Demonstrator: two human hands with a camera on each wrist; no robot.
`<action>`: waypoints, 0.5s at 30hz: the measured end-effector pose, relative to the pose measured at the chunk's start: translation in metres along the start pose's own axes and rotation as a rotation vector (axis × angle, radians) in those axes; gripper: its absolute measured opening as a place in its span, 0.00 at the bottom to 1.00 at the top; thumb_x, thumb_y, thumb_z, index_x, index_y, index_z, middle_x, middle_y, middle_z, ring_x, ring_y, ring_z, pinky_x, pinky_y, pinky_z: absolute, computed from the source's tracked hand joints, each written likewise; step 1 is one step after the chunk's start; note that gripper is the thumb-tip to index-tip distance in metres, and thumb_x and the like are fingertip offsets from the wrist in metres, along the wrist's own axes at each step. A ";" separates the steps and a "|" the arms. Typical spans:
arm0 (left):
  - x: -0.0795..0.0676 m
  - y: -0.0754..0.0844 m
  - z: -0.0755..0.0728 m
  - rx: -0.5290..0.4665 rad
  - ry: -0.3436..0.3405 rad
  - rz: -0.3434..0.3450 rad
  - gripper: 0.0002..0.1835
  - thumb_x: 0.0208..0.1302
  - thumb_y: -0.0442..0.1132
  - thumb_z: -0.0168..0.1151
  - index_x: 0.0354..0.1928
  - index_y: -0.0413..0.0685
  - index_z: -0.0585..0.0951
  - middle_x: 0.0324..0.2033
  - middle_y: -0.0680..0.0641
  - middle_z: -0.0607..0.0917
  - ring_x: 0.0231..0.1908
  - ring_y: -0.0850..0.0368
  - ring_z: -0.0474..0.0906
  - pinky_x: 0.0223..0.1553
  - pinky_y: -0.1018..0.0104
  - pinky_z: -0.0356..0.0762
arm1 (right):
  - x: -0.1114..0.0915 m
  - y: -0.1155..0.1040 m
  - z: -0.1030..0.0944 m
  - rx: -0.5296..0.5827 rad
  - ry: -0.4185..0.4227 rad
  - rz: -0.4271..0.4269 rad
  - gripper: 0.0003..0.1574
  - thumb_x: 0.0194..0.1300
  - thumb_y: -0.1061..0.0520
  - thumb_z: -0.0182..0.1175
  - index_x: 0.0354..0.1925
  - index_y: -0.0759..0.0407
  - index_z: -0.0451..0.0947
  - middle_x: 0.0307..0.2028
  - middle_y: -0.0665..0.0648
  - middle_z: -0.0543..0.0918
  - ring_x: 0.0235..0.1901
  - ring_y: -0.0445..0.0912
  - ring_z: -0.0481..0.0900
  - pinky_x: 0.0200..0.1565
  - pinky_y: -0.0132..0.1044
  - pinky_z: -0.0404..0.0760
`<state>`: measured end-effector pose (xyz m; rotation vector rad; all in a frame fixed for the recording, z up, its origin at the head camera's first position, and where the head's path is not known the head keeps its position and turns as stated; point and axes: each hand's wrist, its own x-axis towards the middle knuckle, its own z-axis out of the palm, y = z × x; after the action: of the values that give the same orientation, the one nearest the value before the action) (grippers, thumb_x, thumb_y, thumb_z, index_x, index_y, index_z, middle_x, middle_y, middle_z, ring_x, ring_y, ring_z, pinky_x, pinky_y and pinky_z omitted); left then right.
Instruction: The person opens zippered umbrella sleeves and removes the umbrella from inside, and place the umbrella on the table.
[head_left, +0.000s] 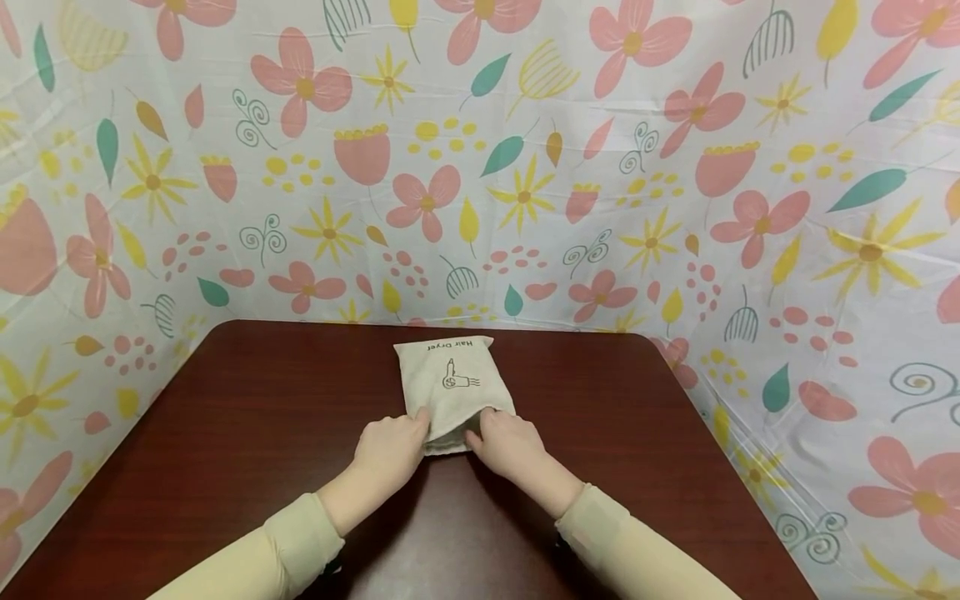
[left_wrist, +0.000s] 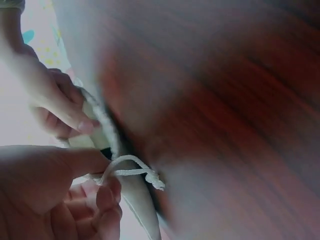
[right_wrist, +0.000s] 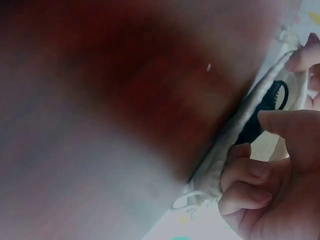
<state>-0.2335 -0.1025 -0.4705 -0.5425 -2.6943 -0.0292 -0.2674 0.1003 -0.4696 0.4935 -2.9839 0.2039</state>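
A cream cloth drawstring bag (head_left: 457, 404) lies on the table, printed with "Hair Dryer" and a dryer drawing that appear upside down. Its mouth faces me and gapes open. My left hand (head_left: 390, 450) grips the left side of the mouth, and my right hand (head_left: 510, 442) holds the right side, thumb at the opening. In the left wrist view, a knotted white drawstring (left_wrist: 155, 179) hangs beside the left fingers. Inside the bag, the right wrist view shows a black object (right_wrist: 250, 127) with a ribbed cord end and a loop; the cloth hides most of it.
The dark red-brown wooden table (head_left: 300, 392) extends around the bag on all sides. Behind it and along both sides hangs a white curtain (head_left: 480, 208) with pink, yellow and green flowers and leaves.
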 end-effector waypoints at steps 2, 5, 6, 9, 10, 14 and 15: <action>0.001 0.003 -0.001 -0.019 -0.011 0.013 0.18 0.51 0.41 0.72 0.31 0.50 0.68 0.15 0.51 0.77 0.12 0.52 0.73 0.09 0.59 0.65 | -0.001 -0.003 0.001 0.020 -0.014 0.009 0.25 0.65 0.35 0.58 0.30 0.56 0.75 0.26 0.57 0.80 0.26 0.55 0.81 0.25 0.50 0.77; 0.002 0.009 -0.006 -0.051 -0.029 0.016 0.17 0.50 0.40 0.72 0.32 0.50 0.70 0.17 0.51 0.78 0.13 0.51 0.74 0.10 0.59 0.66 | -0.001 -0.009 0.003 0.041 -0.039 0.013 0.29 0.65 0.32 0.56 0.36 0.58 0.78 0.30 0.58 0.82 0.30 0.55 0.82 0.29 0.50 0.78; 0.003 0.011 -0.008 -0.061 -0.030 0.016 0.16 0.50 0.39 0.71 0.33 0.49 0.71 0.17 0.51 0.78 0.13 0.51 0.74 0.10 0.58 0.66 | -0.001 -0.011 0.004 0.049 -0.044 0.019 0.31 0.65 0.32 0.55 0.38 0.58 0.78 0.32 0.59 0.82 0.31 0.55 0.82 0.29 0.50 0.78; 0.004 0.017 -0.014 -0.088 -0.026 0.014 0.14 0.51 0.38 0.70 0.35 0.49 0.74 0.18 0.50 0.79 0.14 0.50 0.76 0.11 0.57 0.67 | 0.003 -0.016 0.005 0.059 -0.061 0.054 0.34 0.64 0.30 0.55 0.40 0.60 0.79 0.35 0.60 0.83 0.33 0.56 0.82 0.31 0.50 0.78; 0.004 0.019 -0.016 -0.099 -0.023 0.015 0.13 0.52 0.37 0.69 0.36 0.48 0.74 0.18 0.50 0.79 0.15 0.49 0.76 0.11 0.57 0.68 | 0.004 -0.017 0.006 0.060 -0.064 0.073 0.35 0.63 0.29 0.55 0.39 0.60 0.79 0.35 0.60 0.83 0.33 0.56 0.82 0.31 0.51 0.78; 0.005 0.026 -0.019 -0.127 -0.022 0.025 0.13 0.53 0.36 0.67 0.40 0.47 0.75 0.19 0.50 0.80 0.16 0.48 0.77 0.12 0.56 0.68 | 0.009 -0.017 0.006 0.069 -0.098 0.124 0.33 0.60 0.29 0.57 0.38 0.57 0.80 0.34 0.58 0.82 0.33 0.54 0.81 0.30 0.51 0.77; 0.005 0.027 -0.020 -0.134 -0.021 0.028 0.13 0.53 0.36 0.67 0.40 0.47 0.75 0.18 0.50 0.80 0.16 0.48 0.77 0.12 0.56 0.68 | 0.010 -0.017 0.007 0.076 -0.114 0.128 0.32 0.60 0.29 0.57 0.39 0.56 0.80 0.33 0.57 0.82 0.32 0.53 0.80 0.30 0.50 0.77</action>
<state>-0.2208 -0.0778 -0.4519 -0.6242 -2.7181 -0.1983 -0.2724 0.0805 -0.4729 0.3323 -3.1317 0.3110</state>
